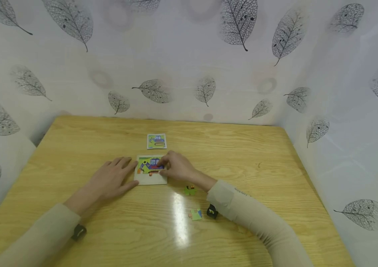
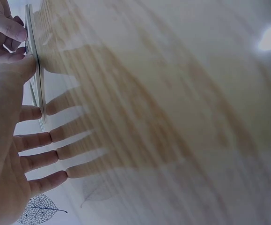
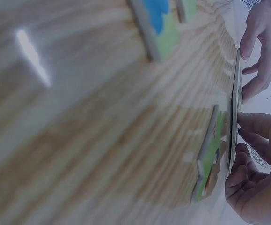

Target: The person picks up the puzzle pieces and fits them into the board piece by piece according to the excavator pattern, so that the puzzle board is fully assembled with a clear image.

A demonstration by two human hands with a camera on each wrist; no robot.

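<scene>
A puzzle board (image 1: 150, 180) lies flat on the table, its upper part filled with a picture of a blue vehicle on green and its lower strip bare. My left hand (image 1: 110, 178) rests beside it, fingers spread and fairly straight, with the thumb and forefinger against the board's left edge. Over the right side of the picture, my right hand (image 1: 180, 167) pinches a puzzle piece between thumb and forefinger, close to the board. Only a small dark-blue bit of that piece (image 3: 239, 131) shows in the right wrist view; the fingers cover the rest.
A green loose piece (image 1: 190, 190) lies below my right wrist, and a green-and-blue piece (image 1: 196, 214) lies nearer me. Behind the board is a small picture card (image 1: 157, 141) of the same vehicle. Leaf-patterned sheeting (image 1: 182, 55) rises along the wooden table's (image 1: 242, 159) back edge.
</scene>
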